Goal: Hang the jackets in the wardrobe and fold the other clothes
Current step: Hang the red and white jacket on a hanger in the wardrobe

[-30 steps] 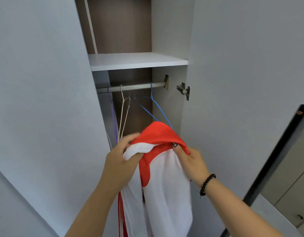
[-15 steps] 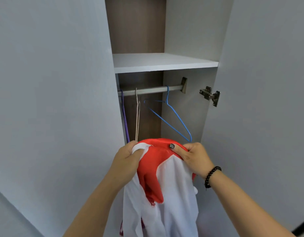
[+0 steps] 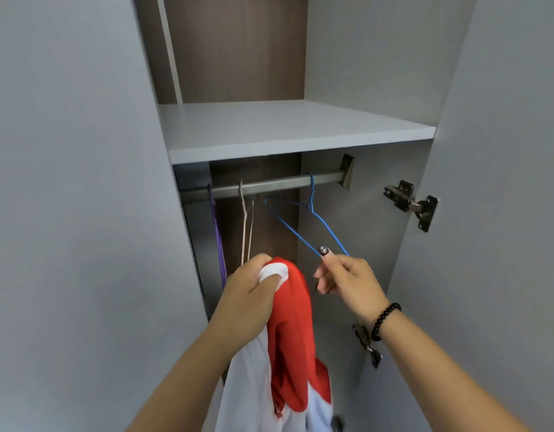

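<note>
Wardrobe (image 3: 347,73) open, filling the frame; grey shelf (image 3: 285,132) across the upper middle, metal rail (image 3: 269,183) just beneath it.

Left hand (image 3: 253,294), lower centre: forearm rising from the bottom edge, wrist bent slightly, fingers curled tight into a fist around a bunched fold of the red and white jacket (image 3: 289,338). Jacket hangs straight down from that fist, red panel facing front, white cloth trailing off the bottom of the frame. It is in front of the wardrobe opening, below the rail, on no hanger.

Right hand (image 3: 347,282), just right of centre: arm reaching in from the lower right, beaded bracelet (image 3: 384,319) on the wrist. Thumb and forefinger pinched on the lower wire of the blue hanger (image 3: 313,226); other fingers loosely curled beneath. Hanger's hook over the rail near its right end, frame tilted toward the hand.

Left on the rail: a pale hanger (image 3: 246,226) and a purple hanger (image 3: 218,241), both edge-on. Door hinge (image 3: 413,204) at right of the frame.
</note>
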`<state>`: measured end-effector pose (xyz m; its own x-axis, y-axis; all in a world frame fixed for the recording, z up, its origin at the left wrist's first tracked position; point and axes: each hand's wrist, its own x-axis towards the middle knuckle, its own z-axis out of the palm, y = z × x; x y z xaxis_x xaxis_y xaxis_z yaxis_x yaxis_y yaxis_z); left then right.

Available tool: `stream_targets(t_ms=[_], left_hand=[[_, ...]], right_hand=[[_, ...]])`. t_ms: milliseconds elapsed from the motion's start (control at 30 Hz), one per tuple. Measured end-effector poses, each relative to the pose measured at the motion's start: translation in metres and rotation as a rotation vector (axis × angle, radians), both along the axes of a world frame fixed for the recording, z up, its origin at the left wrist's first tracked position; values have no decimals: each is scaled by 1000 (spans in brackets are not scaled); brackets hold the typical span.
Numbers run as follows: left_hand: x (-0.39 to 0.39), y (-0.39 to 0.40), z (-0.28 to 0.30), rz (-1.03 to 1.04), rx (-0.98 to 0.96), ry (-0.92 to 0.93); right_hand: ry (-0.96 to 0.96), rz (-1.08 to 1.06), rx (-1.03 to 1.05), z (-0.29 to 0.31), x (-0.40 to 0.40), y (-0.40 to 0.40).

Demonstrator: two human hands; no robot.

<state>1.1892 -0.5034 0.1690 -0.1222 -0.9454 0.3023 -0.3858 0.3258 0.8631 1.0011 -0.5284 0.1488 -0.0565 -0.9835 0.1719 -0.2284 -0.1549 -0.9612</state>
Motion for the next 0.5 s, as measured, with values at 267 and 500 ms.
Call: stream_targets(t_ms=[267, 500], left_hand=[[0, -38, 18, 34, -21, 57], [11, -47, 42, 129, -81, -102]], right_hand=[[-67, 508, 65, 21, 8, -52], [-154, 720, 301, -7, 45, -66]])
